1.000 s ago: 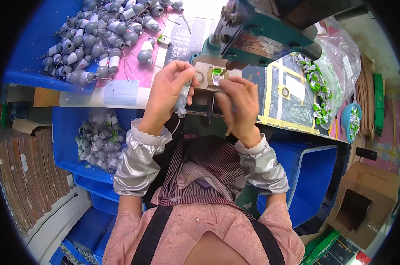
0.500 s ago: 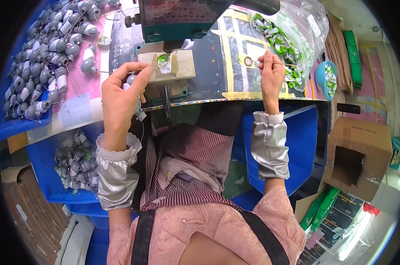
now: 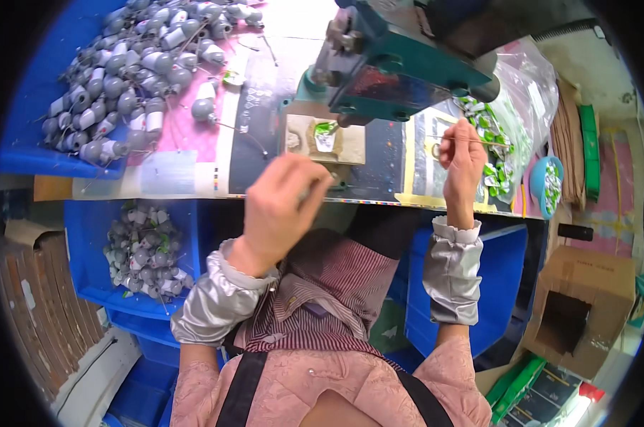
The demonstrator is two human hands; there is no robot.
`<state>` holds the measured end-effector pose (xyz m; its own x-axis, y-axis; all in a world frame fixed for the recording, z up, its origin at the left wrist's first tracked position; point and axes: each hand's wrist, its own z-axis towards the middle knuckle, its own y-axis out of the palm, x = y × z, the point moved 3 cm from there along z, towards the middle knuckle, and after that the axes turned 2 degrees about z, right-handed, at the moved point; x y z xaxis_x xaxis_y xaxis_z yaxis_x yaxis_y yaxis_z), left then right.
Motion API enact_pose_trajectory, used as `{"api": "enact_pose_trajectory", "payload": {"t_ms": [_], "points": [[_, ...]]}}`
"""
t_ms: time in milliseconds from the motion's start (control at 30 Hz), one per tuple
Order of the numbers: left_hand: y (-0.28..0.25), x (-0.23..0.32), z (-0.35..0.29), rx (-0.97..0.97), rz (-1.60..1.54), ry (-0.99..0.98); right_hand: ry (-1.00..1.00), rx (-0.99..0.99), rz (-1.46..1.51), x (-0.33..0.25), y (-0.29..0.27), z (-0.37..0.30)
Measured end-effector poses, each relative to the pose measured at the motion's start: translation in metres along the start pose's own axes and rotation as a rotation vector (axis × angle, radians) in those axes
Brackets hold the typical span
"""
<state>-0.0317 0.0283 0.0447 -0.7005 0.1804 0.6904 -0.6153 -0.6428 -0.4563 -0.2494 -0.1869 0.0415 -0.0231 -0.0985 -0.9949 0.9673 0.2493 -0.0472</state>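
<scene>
My left hand (image 3: pixel 283 208) is in front of the press, just nearer than the pale block, its fingers curled together and slightly blurred. A bit of grey shows between them, but what it belongs to is hidden. A small green-and-white piece (image 3: pixel 325 136) lies in the recess of the pale block (image 3: pixel 353 144), under the teal press (image 3: pixel 400 67). At the right, my right hand (image 3: pixel 465 156) pinches a thin stick (image 3: pixel 490 142) whose end points toward a heap of green-and-white pieces (image 3: pixel 498 132).
Grey-and-white bulb-shaped parts with wires (image 3: pixel 115 89) are heaped at the far left; one (image 3: pixel 203 109) lies apart. More fill a blue bin (image 3: pixel 87 285) below. A turquoise bowl (image 3: pixel 547 186), clear plastic bag (image 3: pixel 531 78), blue bin (image 3: pixel 503 285) and cardboard box (image 3: pixel 581 306) are at right.
My left hand has left the block's left side and come nearer, its fingers now curled. My right hand still holds the stick. The whole view has shifted, with the bench further right and lower.
</scene>
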Motion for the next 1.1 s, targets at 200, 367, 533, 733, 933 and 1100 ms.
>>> {"api": "enact_pose_trajectory", "payload": {"t_ms": [200,367,533,733,933,1100], "points": [[0.022,0.002,-0.012,-0.121,0.298,0.119,0.155,-0.254,0.195,-0.002,0.108,-0.033],[0.024,0.003,-0.012,-0.117,0.319,0.089,-0.019,-0.335,0.012,0.007,0.127,-0.034],[0.028,-0.002,-0.015,-0.097,0.32,0.073,-0.126,-0.349,-0.149,0.011,0.136,-0.035],[0.027,-0.001,-0.015,-0.105,0.3,0.047,-0.181,-0.347,-0.185,0.014,0.136,-0.039],[0.024,0.002,-0.015,-0.112,0.305,0.001,0.039,-0.423,-0.059,-0.004,0.131,-0.034],[0.001,-0.013,0.002,0.139,-0.104,-0.3,0.016,-0.312,0.079,-0.048,0.104,-0.012]]}}
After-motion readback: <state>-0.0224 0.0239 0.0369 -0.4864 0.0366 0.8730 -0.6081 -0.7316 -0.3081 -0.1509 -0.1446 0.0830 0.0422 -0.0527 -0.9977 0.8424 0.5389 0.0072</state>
